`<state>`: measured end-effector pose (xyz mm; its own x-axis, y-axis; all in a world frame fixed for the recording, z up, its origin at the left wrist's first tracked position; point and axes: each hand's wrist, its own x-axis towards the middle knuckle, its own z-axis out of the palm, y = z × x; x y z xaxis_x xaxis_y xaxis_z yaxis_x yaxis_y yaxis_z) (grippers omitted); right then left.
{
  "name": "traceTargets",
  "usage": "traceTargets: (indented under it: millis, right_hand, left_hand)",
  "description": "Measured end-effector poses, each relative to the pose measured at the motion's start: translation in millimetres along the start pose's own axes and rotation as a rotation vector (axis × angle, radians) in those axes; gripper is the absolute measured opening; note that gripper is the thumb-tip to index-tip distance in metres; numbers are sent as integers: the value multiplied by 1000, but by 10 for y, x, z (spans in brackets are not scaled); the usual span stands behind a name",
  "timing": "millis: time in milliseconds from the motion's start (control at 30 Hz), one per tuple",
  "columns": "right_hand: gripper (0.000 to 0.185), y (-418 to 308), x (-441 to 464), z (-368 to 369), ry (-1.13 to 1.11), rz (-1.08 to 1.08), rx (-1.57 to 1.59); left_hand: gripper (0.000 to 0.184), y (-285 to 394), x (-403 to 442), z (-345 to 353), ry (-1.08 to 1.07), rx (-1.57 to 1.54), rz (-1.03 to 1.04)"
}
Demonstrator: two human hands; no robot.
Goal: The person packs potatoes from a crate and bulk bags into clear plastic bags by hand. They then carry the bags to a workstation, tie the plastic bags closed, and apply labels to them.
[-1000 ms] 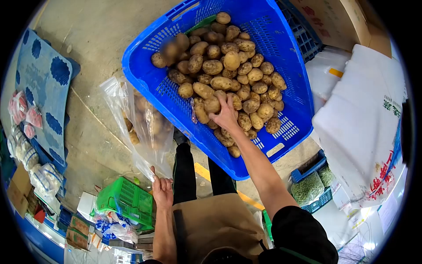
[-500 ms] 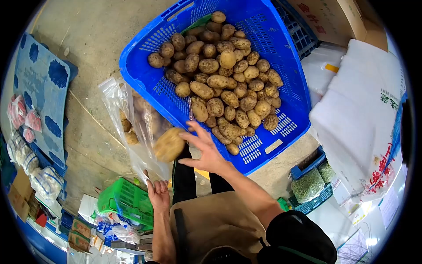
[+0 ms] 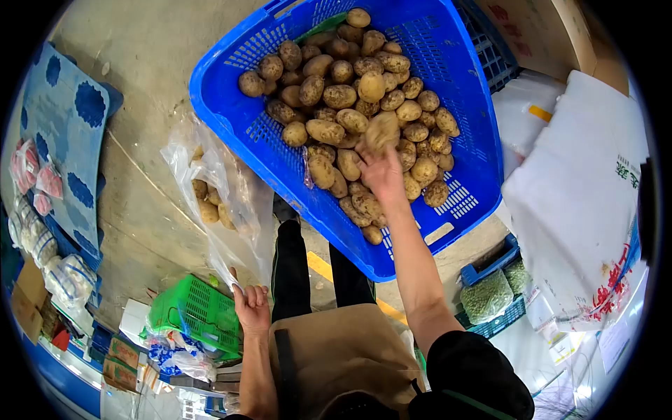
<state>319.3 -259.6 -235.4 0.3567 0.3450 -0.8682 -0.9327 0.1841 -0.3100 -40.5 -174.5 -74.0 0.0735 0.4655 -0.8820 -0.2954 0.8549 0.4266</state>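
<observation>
The right hand was over the heap in the blue crate, its fingers closed about the near end of one potato. That potato lay at the fingertips, beyond the palm, blurred, with loose potatoes close around it. The left hand was pinched narrow on the lower edge of a clear plastic bag, the gathered film passing between thumb and fingers. The bag hung just beside the crate's near left side, with several potatoes visible inside it, well apart from the left fingers.

Markings: the white box at right bore large red characters and smaller green characters; neither could be read with certainty. The brown carton at the top right carried red characters, also unreadable. A plain yellow strip was noted on the white package. Print on the small cartons at lower left was too small to read.
</observation>
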Motion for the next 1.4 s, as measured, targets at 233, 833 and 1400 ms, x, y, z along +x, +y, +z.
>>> traceTargets:
  millis: [233, 833, 1400]
  right_hand:
    - [54, 479, 322, -389, -21, -461, -2145]
    - [88, 428, -735, 323, 22, -567, -1193]
    - [30, 801, -318, -358, 122, -543, -1641]
  left_hand:
    - [50, 21, -28, 64, -15, -55, 56]
    - [58, 284, -149, 124, -125, 27, 34]
    - [57, 322, -123, -30, -81, 152, 72]
